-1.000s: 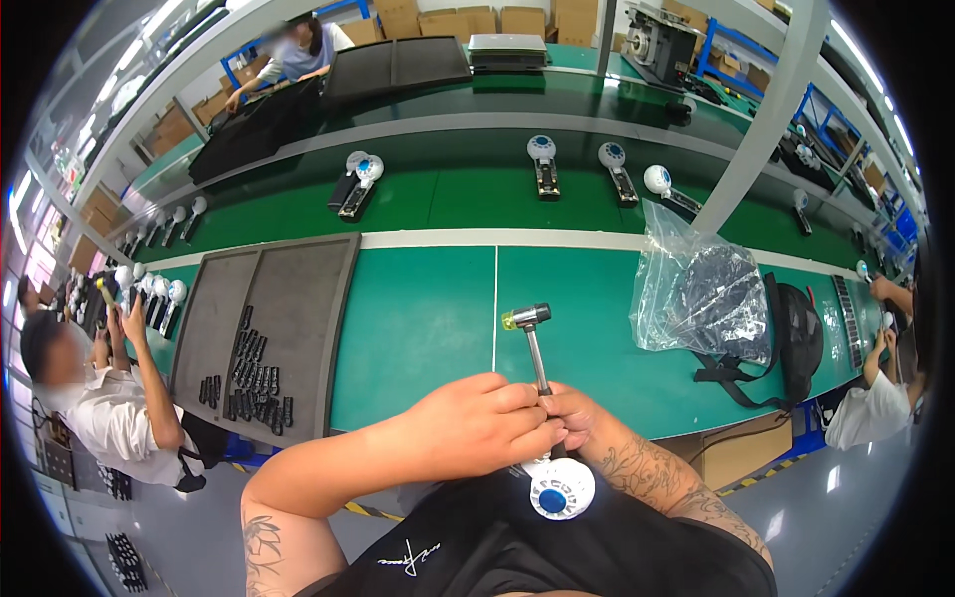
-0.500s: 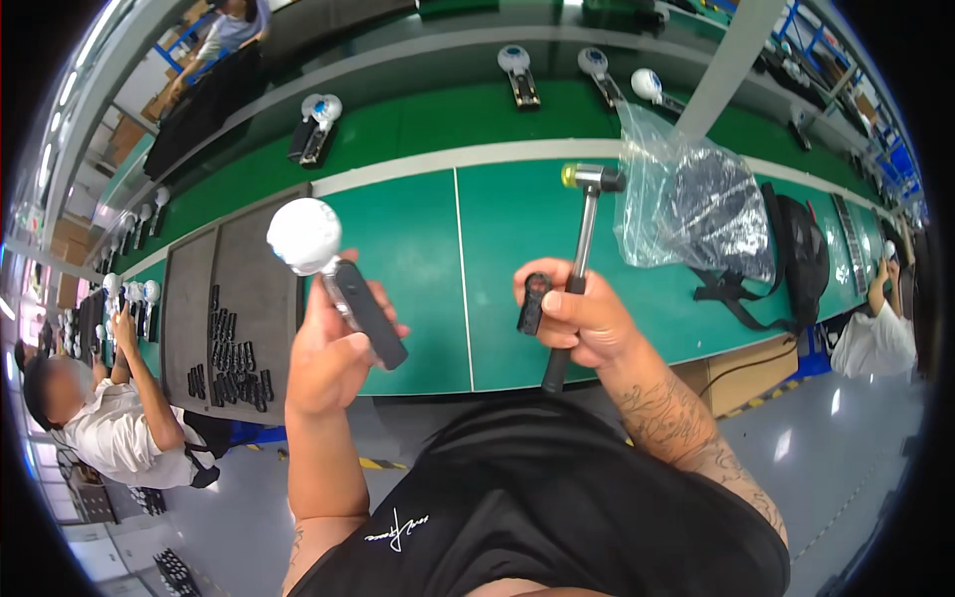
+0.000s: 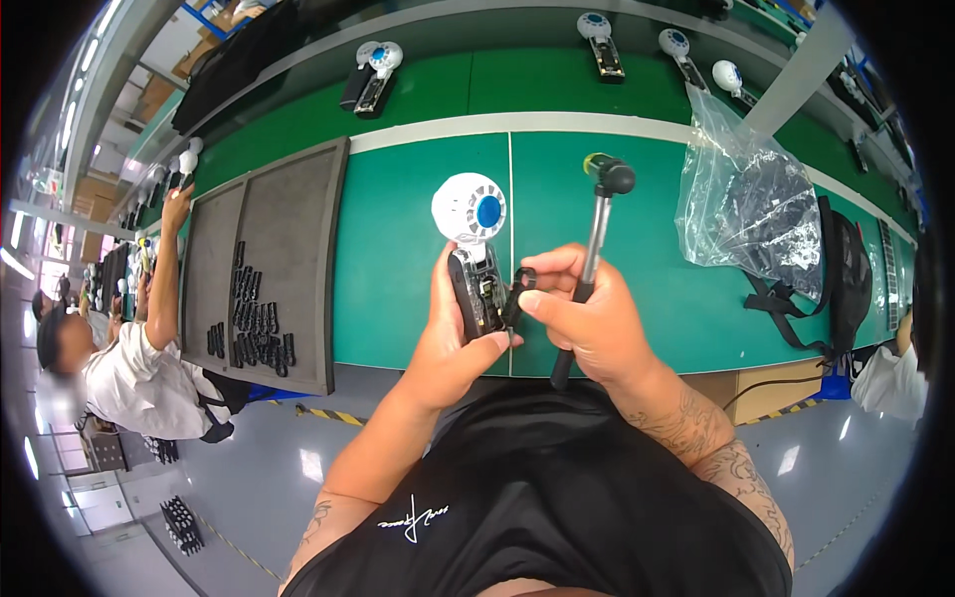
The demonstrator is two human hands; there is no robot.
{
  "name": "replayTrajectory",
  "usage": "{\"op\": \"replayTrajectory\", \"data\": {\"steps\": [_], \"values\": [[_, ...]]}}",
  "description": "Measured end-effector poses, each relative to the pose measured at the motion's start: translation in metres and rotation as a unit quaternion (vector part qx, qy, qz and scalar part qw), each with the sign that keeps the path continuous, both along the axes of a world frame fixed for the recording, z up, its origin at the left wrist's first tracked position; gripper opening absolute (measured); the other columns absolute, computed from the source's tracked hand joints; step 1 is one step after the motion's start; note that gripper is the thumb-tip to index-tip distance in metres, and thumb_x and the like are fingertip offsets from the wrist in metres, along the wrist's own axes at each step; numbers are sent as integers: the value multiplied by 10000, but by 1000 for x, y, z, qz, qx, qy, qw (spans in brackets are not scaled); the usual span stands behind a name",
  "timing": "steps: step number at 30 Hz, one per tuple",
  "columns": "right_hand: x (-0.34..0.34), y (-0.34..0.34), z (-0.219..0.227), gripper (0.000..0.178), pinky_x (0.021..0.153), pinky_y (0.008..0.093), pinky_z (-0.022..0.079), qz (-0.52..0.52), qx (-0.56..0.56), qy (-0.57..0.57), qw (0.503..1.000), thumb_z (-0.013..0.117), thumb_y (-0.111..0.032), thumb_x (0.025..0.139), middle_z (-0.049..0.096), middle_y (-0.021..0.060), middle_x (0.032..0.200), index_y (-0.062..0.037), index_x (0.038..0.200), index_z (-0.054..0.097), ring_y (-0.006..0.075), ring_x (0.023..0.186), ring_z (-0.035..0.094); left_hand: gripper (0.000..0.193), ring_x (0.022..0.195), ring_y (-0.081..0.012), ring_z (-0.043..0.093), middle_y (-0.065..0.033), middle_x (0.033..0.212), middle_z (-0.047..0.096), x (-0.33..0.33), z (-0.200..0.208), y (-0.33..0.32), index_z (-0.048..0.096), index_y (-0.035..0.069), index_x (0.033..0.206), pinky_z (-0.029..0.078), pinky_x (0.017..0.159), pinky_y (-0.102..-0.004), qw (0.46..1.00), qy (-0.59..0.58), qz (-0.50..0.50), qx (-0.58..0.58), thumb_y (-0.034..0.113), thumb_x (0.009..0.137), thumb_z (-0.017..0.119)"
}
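Observation:
My left hand (image 3: 450, 343) is closed around the black handle of a handheld device (image 3: 470, 207) with a round white head and a blue disc. The handle's open face shows inner parts and is turned toward my right hand. My right hand (image 3: 597, 323) holds a mallet (image 3: 599, 234) upright, its dark handle in the palm and its head at the top. Between that hand's thumb and fingertips is a small black plastic piece (image 3: 519, 289), close against the right side of the device's handle. Whether the two touch I cannot tell.
A dark tray (image 3: 298, 209) with several small black pieces (image 3: 261, 318) lies left. A clear plastic bag (image 3: 741, 199) and a black bag (image 3: 851, 269) lie right. More white-headed devices (image 3: 601, 45) rest on the green strip behind. A co-worker (image 3: 144, 373) reaches forward at left.
My left hand has moved right and turned the device, so its blue disc and open face now show. The device and the small black piece are now close together.

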State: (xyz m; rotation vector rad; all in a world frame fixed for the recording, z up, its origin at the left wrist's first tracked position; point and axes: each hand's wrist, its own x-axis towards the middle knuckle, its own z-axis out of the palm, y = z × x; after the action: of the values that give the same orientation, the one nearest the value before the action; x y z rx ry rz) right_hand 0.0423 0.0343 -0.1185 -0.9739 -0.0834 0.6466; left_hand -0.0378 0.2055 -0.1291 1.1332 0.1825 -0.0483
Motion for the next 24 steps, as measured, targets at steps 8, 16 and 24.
{"op": "replayTrajectory", "data": {"steps": [8, 16, 24], "values": [[-6, 6, 1, 330, 581, 186, 413, -44, -165, -139, 975, 761, 29, 880, 702, 78, 920, 7, 1206, 714, 41, 629, 484, 1109, 1200, -309, 629, -257, 1481, 508, 8, 6, -1, -6, 134, 1706, 578, 900, -379, 988, -12, -19, 154, -71, 814, 619], [-9, 8, 4, 318, 650, 211, 461, -61, -224, -187, 954, 776, 18, 871, 668, 35, 782, 12, 1185, 722, 50, 672, 526, 1030, 1388, -349, 532, -282, 1596, 386, 11, 8, -7, 31, 36, 1691, 453, 1133, -449, 970, -40, 6, 239, -47, 842, 609], [-9, 13, -2, 310, 672, 222, 481, -69, -214, -200, 954, 784, 19, 872, 662, 30, 783, 10, 1175, 722, 73, 713, 580, 985, 1332, -339, 565, -275, 1544, 443, 11, 7, 1, 95, 14, 1678, 487, 1082, -431, 940, -68, 21, 335, -45, 854, 632]]}}
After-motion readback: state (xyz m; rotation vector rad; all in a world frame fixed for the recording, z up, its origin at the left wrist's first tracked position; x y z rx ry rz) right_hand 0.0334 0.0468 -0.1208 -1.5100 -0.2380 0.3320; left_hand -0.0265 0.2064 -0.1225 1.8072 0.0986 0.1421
